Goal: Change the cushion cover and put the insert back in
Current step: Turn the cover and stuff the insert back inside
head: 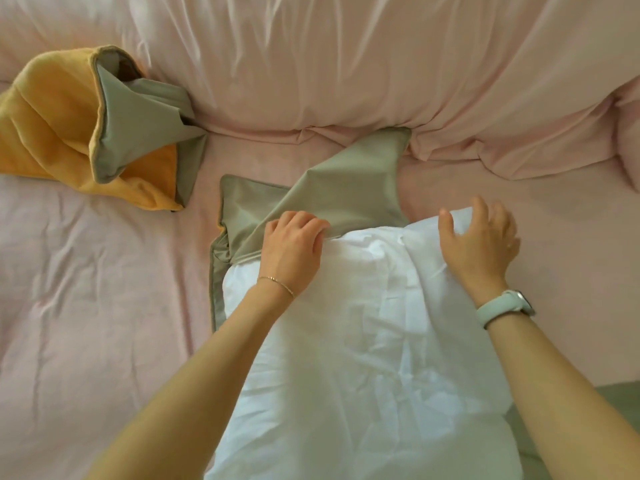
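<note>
Fingers of the left hand (292, 249) pinch the green cover (322, 188) edge. Right hand (481, 237) fingers curl loosely over the white insert (363, 341) on the bed (86, 289).

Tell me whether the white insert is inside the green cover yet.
Mostly out. Only the far end of the white insert sits in the green cover, whose edge the left hand grips; the right hand presses the insert.

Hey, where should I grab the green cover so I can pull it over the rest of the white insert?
Grip the green cover at its open edge, where it meets the insert, one hand per side. The left hand already grips that edge; the right hand rests on the insert's bare far corner. Come from the near side and pull toward you, probably, since most of the insert still lies outside.
</note>
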`<state>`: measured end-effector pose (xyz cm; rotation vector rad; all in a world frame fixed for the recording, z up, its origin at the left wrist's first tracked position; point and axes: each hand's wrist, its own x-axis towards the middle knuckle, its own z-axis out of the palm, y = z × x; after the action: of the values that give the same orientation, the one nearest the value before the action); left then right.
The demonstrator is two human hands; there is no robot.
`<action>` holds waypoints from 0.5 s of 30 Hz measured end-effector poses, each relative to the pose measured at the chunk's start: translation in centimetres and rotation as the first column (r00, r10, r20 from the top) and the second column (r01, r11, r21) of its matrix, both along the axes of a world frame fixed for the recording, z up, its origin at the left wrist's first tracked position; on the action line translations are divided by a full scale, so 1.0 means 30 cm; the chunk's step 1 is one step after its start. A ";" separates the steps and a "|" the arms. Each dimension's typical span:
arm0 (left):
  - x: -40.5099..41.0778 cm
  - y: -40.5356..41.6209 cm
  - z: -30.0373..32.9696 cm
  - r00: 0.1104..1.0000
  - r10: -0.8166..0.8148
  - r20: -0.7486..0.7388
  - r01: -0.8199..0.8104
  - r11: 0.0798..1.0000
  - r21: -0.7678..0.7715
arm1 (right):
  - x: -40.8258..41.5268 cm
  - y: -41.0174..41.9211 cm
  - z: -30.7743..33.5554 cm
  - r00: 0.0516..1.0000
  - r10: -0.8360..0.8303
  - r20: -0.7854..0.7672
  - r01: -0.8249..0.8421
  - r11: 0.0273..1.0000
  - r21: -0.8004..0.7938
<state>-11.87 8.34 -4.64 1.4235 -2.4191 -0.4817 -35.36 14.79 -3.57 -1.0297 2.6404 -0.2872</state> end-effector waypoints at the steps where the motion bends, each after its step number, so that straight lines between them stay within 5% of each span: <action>1: -0.013 -0.025 -0.009 0.999 0.002 0.039 -0.005 0.998 0.056 | -0.017 0.016 -0.003 0.988 -0.089 0.125 0.081 0.995 0.064; 4: -0.047 -0.085 -0.022 0.981 -0.095 0.170 0.059 0.977 0.205 | -0.022 0.062 -0.035 0.901 -0.185 0.393 0.149 0.981 0.120; 9: -0.103 -0.143 -0.019 0.864 -0.329 0.381 0.182 0.910 0.372 | 0.019 0.042 -0.024 0.845 0.018 0.535 -0.035 0.999 0.021; 12: -0.109 -0.184 -0.006 0.915 -0.234 0.329 0.088 0.911 0.403 | 0.051 0.080 -0.003 0.729 0.128 0.673 -0.124 0.991 -0.055; 15: -0.116 -0.216 0.006 0.987 -0.115 0.113 0.031 0.822 0.569 | 0.079 0.120 0.018 0.671 0.269 0.691 -0.210 0.963 -0.170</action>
<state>-15.37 1.85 -4.47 1.6274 -2.5709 -1.2475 -33.00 18.39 -3.04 -1.0082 1.7798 -0.5949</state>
